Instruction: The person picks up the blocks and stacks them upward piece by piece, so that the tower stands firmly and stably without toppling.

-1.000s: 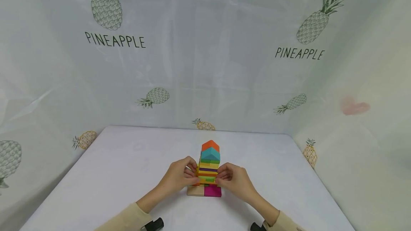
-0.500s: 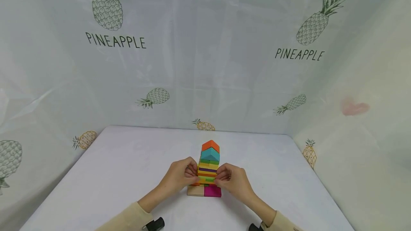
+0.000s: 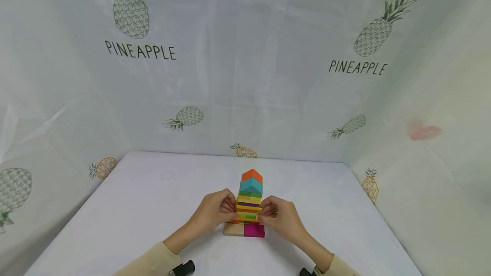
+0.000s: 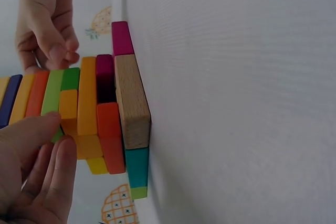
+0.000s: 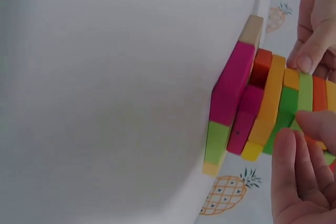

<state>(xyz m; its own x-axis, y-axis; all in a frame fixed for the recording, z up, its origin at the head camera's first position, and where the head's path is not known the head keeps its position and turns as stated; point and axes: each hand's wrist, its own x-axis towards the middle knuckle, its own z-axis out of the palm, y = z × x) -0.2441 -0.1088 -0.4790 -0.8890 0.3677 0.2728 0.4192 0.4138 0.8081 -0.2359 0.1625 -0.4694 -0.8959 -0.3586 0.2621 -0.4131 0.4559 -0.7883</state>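
Note:
A tower of coloured wooden blocks [image 3: 248, 198] stands upright on the table, topped by a blue triangular block [image 3: 251, 186] and an orange roof-shaped block [image 3: 252, 176]. At its base lie a plain wood block [image 4: 131, 90] and a magenta block [image 5: 232, 85]. My left hand [image 3: 216, 208] grips the tower's left side, the thumb against a light green block [image 4: 51, 90] low in the stack. On the opposite side my right hand [image 3: 281, 215] holds the tower with curled fingers at about the same height. The fingertips' contact on the far faces is partly hidden.
The white table [image 3: 161, 191] spreads around the tower. A pale curtain [image 3: 245, 76] printed with pineapples hangs behind it and along both sides. Black wrist devices show below each sleeve, at the left [image 3: 184, 268] and right.
Both hands stay beside the tower. My right hand has shifted very slightly left, then back right. The tower looks unchanged; the head view has tilted up a little.

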